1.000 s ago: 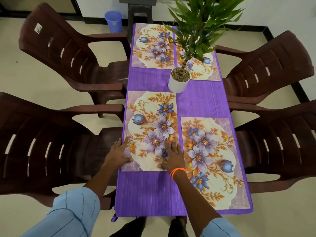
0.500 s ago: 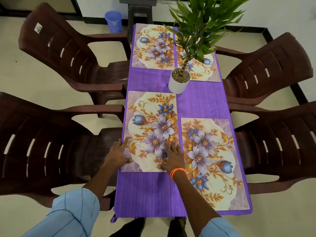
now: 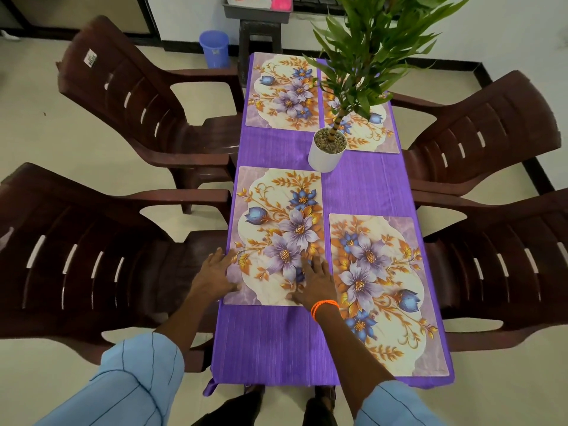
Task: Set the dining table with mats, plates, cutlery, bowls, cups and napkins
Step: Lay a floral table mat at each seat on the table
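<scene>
The plant (image 3: 375, 47) runs off the top edge, and its leaves cover much of the far right mat (image 3: 365, 130). The tray (image 3: 256, 9) on the stool is cut off up top, its contents too blurred to name. The right hand (image 3: 316, 279) hides part of the near left mat (image 3: 276, 232). The chair label (image 3: 91, 57) is unreadable.

A potted plant (image 3: 330, 142) stands upper centre, four brown chairs (image 3: 147, 96) flank both sides, a blue bin (image 3: 214, 48) sits upper left.
</scene>
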